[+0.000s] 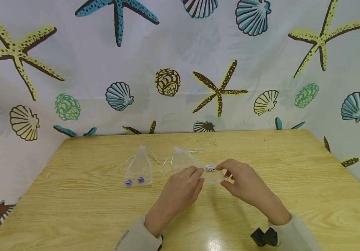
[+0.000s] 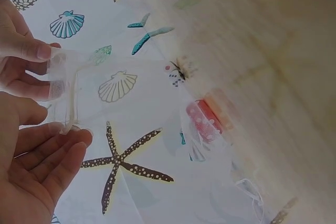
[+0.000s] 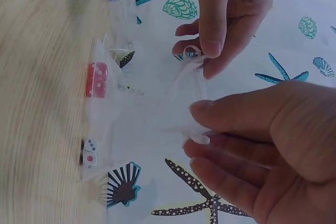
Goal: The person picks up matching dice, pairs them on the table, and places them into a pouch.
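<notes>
Two white dice [image 3: 90, 152] lie in a sheer white drawstring bag [image 1: 210, 179]. My left hand [image 1: 181, 186] pinches the mouth of this bag on one side, thumb against fingers. On the other side my right hand [image 1: 245, 183] pinches the bag's edge between thumb and fingers. Both wrist views show the thin fabric stretched between the hands. Just left of it lies a second sheer bag [image 1: 181, 159] with red dice [image 3: 97, 80]; in the head view my left hand hides those dice.
Further left, a third sheer bag [image 1: 140, 165] lies flat with two blue dice [image 1: 141, 180] inside; its cords trail to both sides. All three bags are on a wooden table [image 1: 83, 195]. A white cloth [image 1: 142, 104] printed with shells and starfish hangs behind it.
</notes>
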A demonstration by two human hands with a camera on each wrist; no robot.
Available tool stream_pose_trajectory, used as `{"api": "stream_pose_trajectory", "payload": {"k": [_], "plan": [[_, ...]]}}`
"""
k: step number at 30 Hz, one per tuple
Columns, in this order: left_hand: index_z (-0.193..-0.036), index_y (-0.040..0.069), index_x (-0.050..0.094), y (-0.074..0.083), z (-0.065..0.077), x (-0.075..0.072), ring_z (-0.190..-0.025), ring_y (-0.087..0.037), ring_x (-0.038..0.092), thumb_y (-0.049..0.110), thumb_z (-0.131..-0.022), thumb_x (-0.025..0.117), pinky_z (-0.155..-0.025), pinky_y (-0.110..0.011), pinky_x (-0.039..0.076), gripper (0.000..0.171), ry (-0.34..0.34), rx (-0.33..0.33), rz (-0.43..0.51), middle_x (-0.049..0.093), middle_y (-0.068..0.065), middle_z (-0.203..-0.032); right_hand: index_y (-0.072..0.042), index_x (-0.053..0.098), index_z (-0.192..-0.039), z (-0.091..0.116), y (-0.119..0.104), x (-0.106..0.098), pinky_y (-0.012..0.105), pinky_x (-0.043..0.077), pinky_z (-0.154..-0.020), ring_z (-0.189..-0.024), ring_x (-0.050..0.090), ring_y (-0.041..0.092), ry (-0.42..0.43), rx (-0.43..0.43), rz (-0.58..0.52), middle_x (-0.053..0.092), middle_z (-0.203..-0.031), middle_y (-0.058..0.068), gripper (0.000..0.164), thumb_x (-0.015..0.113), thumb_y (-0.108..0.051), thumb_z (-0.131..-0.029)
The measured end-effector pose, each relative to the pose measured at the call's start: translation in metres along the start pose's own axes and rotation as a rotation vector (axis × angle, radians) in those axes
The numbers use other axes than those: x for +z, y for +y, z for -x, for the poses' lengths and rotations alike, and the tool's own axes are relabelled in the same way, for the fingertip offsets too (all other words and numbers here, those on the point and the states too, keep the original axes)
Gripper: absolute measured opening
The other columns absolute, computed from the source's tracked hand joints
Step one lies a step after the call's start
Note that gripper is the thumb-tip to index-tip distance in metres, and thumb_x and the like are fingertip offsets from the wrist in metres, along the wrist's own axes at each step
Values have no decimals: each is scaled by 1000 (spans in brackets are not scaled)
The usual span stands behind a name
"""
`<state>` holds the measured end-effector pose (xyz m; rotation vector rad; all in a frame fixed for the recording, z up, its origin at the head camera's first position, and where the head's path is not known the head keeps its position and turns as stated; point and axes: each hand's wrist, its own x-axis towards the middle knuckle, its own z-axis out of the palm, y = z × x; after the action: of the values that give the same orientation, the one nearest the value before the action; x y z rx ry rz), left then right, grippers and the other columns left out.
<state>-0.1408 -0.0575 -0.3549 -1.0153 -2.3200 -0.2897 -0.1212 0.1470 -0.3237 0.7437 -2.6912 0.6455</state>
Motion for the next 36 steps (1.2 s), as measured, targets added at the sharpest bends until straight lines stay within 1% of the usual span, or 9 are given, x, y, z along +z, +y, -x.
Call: {"api": "stream_pose_trajectory", "payload": {"k": [3,6,9,13,20,23,27,32,36], "plan": [[-108,2,68,0,0,-1,-81,-14,67,11,-86,68,-60,-21,54,24,-5,-4,11,69,-6,-96,-3,63,-109,1,5,-2,27,54,-65,-77,64,17,-53,-32,-45,66,-107,10,34,73,4,-77],[-110,2,68,0,-1,-1,-82,-14,67,8,-85,69,-60,-21,54,25,-21,-8,27,69,-6,-98,-3,64,-109,0,9,-2,26,54,-65,-77,64,16,-65,-33,-72,67,-106,10,31,69,6,-80],[-109,2,68,-2,-1,-2,-82,-14,67,6,-84,70,-61,-21,54,26,-26,-14,64,69,-6,-98,-4,66,-106,0,11,-1,23,54,-63,-73,64,14,-30,-36,-80,68,-104,9,28,64,9,-82],[-107,3,70,-5,-2,0,-78,-14,67,1,-83,70,-63,-20,54,24,3,-26,143,69,-4,-94,-4,68,-103,-1,13,0,20,52,-60,-71,63,13,26,-30,-92,69,-101,9,27,63,11,-81],[-102,6,73,-10,1,3,-68,-11,62,-3,-83,69,-59,-18,50,21,45,-76,278,67,-3,-86,-4,67,-103,0,14,3,19,49,-56,-72,63,14,41,-6,-133,68,-99,9,26,61,11,-83],[-101,5,71,-11,0,2,-69,-11,62,-3,-84,67,-60,-19,50,19,62,-130,349,68,-4,-85,-3,65,-106,0,14,3,19,49,-57,-73,64,15,63,25,-136,67,-97,11,28,61,12,-82],[-97,5,68,-11,-1,1,-72,-11,63,-2,-84,68,-62,-20,52,14,81,-240,447,69,-5,-84,-3,64,-107,-1,16,1,22,51,-60,-73,64,15,113,80,-132,66,-91,10,29,60,12,-81],[-90,6,66,-13,-2,1,-69,-11,64,-1,-83,70,-61,-18,51,10,95,-367,543,69,-3,-79,-4,67,-97,0,19,-1,22,49,-59,-71,62,14,136,135,-140,65,-81,4,21,61,9,-83],[-90,7,69,-15,-2,2,-69,-12,63,1,-83,70,-60,-17,50,9,93,-454,614,69,-3,-78,-4,68,-94,-1,20,-3,22,49,-59,-70,61,13,129,170,-156,64,-77,1,16,62,7,-83]]}}
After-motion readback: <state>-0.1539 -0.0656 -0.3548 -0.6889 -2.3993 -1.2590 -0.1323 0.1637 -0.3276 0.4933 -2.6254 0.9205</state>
